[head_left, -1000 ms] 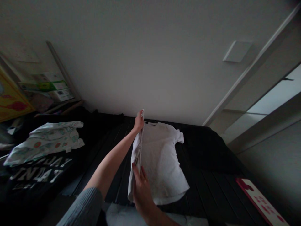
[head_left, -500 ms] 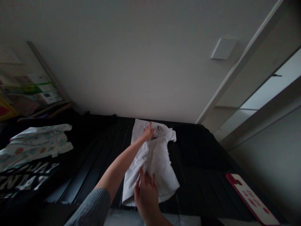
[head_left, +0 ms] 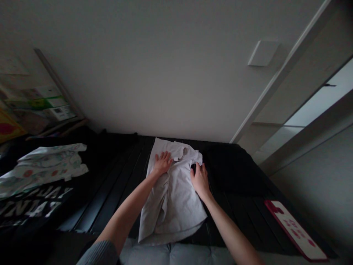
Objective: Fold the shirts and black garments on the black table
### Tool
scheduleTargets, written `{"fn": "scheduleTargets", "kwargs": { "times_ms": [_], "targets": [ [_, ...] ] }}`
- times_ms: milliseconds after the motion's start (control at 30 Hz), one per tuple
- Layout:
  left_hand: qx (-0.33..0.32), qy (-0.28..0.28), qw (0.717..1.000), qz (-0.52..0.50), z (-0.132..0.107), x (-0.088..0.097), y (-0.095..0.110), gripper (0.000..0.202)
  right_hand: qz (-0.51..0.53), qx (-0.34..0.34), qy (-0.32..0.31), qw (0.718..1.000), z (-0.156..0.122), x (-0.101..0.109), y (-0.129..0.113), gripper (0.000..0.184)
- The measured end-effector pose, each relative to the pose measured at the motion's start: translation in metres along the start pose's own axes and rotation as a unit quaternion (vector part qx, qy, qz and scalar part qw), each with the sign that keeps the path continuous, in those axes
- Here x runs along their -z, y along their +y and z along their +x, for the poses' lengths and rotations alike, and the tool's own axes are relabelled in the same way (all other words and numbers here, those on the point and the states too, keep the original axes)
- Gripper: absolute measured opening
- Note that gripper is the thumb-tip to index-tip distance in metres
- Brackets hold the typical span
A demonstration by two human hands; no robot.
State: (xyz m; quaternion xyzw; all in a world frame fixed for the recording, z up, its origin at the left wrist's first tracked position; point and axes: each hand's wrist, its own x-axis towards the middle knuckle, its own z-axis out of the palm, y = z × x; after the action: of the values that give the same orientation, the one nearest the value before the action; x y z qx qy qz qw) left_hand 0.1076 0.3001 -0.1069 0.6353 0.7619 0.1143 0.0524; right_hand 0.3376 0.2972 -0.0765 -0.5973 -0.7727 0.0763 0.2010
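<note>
Bare hands [head_left: 162, 163] [head_left: 200, 180] on rumpled cotton T-shirt [head_left: 172, 209]

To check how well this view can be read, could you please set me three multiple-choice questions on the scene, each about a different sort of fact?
1. Where does the patterned garment lie relative to the pale T-shirt?
A. To its left
B. On top of it
C. To its right

2. What colour is the slatted surface under the shirt?
A. White
B. Red
C. Black

3. How is the left hand set?
A. Raised clear in a fist
B. Open on the shirt, fingers spread
C. Holding the garment

Answers:
1. A, it lies apart, toward the left of the view.
2. C, dark slats show around the shirt.
3. B, its palm and spread fingers rest near the collar.
</note>
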Motion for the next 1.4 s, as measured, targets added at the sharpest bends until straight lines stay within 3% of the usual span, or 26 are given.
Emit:
{"fn": "scheduleTargets", "kwargs": {
  "times_ms": [167, 300, 500, 700, 933, 1100, 1267, 1400],
  "targets": [
    [-0.001, 0.006, 1.000, 0.012, -0.009, 0.005, -0.012, 0.061, -0.005, -0.083, -0.069, 0.994, 0.076, -0.003, 0.005, 0.051],
    [-0.001, 0.020, 0.999, -0.027, -0.013, 0.006, -0.010, 0.061, -0.021, -0.130, -0.078, 0.988, 0.099, -0.013, -0.007, 0.048],
    [0.010, 0.014, 0.999, -0.036, -0.013, 0.012, -0.006, 0.060, -0.030, -0.132, -0.069, 0.988, 0.104, -0.019, -0.022, 0.033],
    [-0.005, 0.041, 0.999, -0.030, -0.034, 0.028, 0.009, 0.054, -0.004, -0.127, -0.074, 0.989, 0.115, 0.000, -0.055, 0.034],
    [0.027, 0.014, 1.000, -0.008, -0.101, 0.048, 0.010, 0.051, 0.052, -0.023, -0.066, 0.996, 0.128, 0.020, -0.140, 0.029],
    [0.042, -0.023, 0.999, -0.023, -0.142, 0.061, 0.007, 0.055, 0.108, 0.019, -0.133, 0.985, 0.119, -0.008, -0.196, 0.036],
    [0.050, -0.031, 0.998, -0.031, -0.172, 0.054, 0.006, 0.054, 0.139, 0.082, -0.201, 0.966, 0.090, -0.042, -0.197, 0.041],
    [0.035, -0.010, 0.999, -0.026, -0.186, 0.047, 0.003, 0.054, 0.156, 0.116, -0.182, 0.964, 0.075, -0.041, -0.173, 0.038]
  ]
}}
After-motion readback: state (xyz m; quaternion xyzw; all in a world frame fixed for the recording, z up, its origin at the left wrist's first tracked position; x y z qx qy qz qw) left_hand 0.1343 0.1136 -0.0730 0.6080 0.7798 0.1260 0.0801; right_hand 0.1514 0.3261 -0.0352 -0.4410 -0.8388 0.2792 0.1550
